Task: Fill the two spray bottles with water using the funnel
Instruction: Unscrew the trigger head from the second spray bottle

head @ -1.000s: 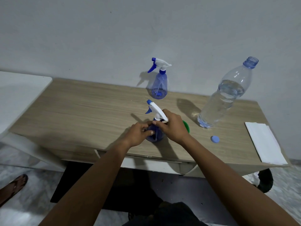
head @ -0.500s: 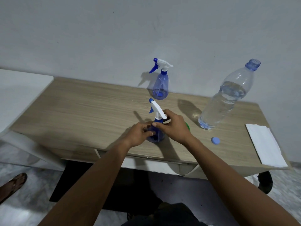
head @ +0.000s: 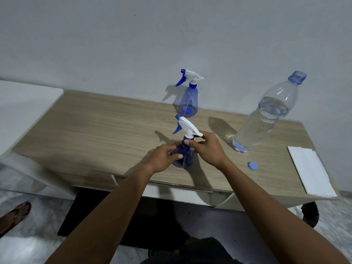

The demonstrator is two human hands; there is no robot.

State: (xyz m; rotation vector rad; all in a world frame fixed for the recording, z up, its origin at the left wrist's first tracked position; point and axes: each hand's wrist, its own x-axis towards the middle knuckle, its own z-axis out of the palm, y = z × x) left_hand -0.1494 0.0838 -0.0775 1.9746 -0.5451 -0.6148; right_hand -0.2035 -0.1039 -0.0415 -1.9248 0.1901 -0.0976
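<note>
On light wood-grain table (head: 95,130): tall clear plastic water bottle (head: 266,119) at right, uncapped for pouring. At wall: far translucent blue spray bottle (head: 187,100), parked. Front-centre: near spray bottle (head: 185,161). The left hand (head: 163,159) wraps body, steadying; the right hand (head: 207,149) pinches collar under white trigger, likely unscrewing. Beside it, round blue cap (head: 252,165), loose.

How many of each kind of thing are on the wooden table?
Blue see-through plastic spray bottles with white triggers: 2 (far spray bottle, near spray bottle)
Big clear plastic water bottle: 1
Small round blue cap: 1
White folded sheet: 1
Total: 5
</note>
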